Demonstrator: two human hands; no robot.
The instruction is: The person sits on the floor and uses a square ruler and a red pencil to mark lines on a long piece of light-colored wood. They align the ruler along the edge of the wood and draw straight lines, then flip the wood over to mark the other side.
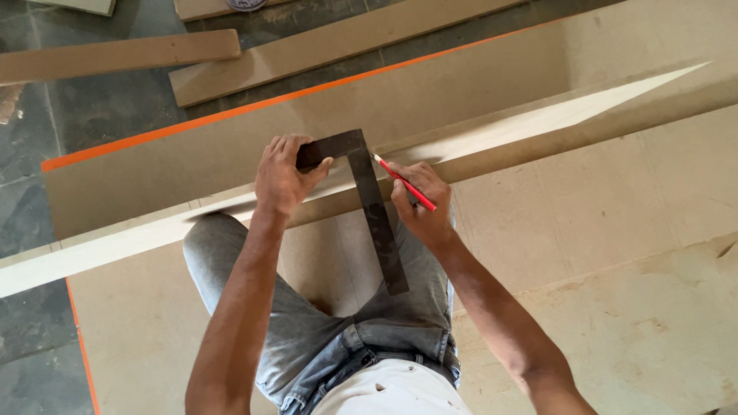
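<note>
My left hand (281, 178) presses down on the short arm of a dark metal try square (373, 206) that lies across a long pale wooden strip (530, 124). My right hand (420, 201) holds a red pencil (405, 184) with its tip at the square's outer corner, touching the strip. The square's long blade runs back toward my lap, over my grey jeans. The strip rests on a large brown board (615, 215).
An orange-edged brown board (192, 161) lies beyond the strip. Loose wooden planks (123, 54) rest on the dark stone floor (100, 107) at the top left. More brown board spreads to the right and below.
</note>
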